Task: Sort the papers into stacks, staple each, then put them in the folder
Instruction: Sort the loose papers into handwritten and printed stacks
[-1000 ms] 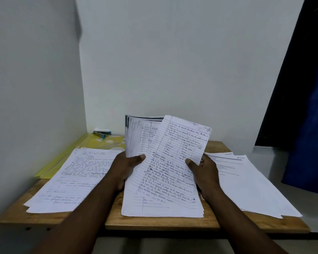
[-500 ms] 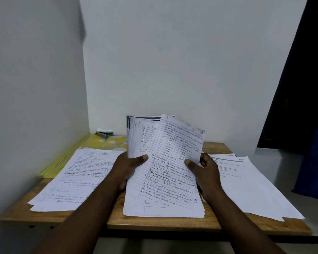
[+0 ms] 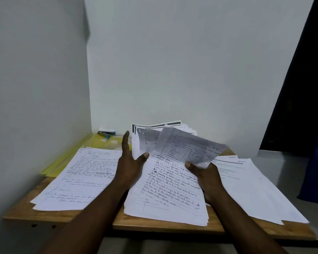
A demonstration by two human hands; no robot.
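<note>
The wooden worktop (image 3: 72,216) carries a handwritten stack (image 3: 77,178) at left, a printed stack (image 3: 250,187) at right, and a yellow folder (image 3: 66,158) by the wall. The middle pile of papers (image 3: 165,195) sits between both hands. The right hand (image 3: 206,176) pinches its bent-over top sheet (image 3: 189,147); the left hand (image 3: 129,162) is spread open against the pile. A stapler (image 3: 106,133) lies on the folder's far end.

Ruled matt paper sheets (image 3: 165,189) lay under the fingers (image 3: 126,143); beyond them, a glossy yellow plastic folder (image 3: 70,158) on a smooth wooden table (image 3: 154,227).
</note>
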